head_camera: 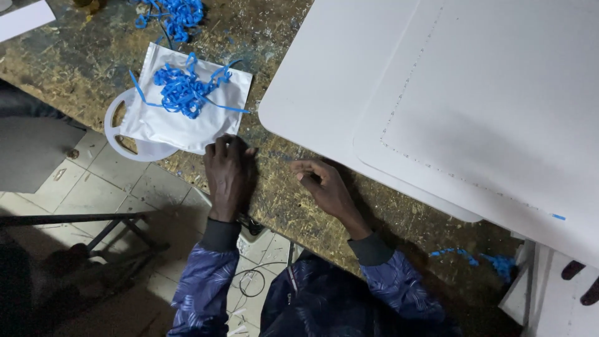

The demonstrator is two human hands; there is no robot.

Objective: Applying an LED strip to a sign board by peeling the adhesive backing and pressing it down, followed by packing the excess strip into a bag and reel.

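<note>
L hand (226,171): flat on the bench, palm down, fingers together and stretched; fingertips touch the near edge of the white pouch (187,115). Holds nothing.
R hand (324,186): resting on the bench, well right of the L hand, fingers curled loosely inward, thumb near index; nothing seen in the grip.
White pouch: lies flat on the bench, left of centre, tilted, 1 corner toward the far side; partly covers a white round disc.
Blue strips (182,90): tangled heap on top of the pouch, a few loose ends trailing off its edges.
White disc (128,142): round w/ slot cut-outs, under the pouch, hangs a bit over the near-left bench edge.
2nd blue tangle (175,14): far edge, beyond the pouch, apart from it.
Blue scraps (474,257): near right, by the bench edge.
White sheets (387,81): 2 large rounded-corner boards stacked, right half of the scene; upper 1 has a dotted line along its border. Just right of the R hand.
Bench (281,200): worn wood, paint-flecked.
Sleeves (203,284): blue patterned, dark cuffs.
Floor (112,181): pale tiles, near left.
</note>
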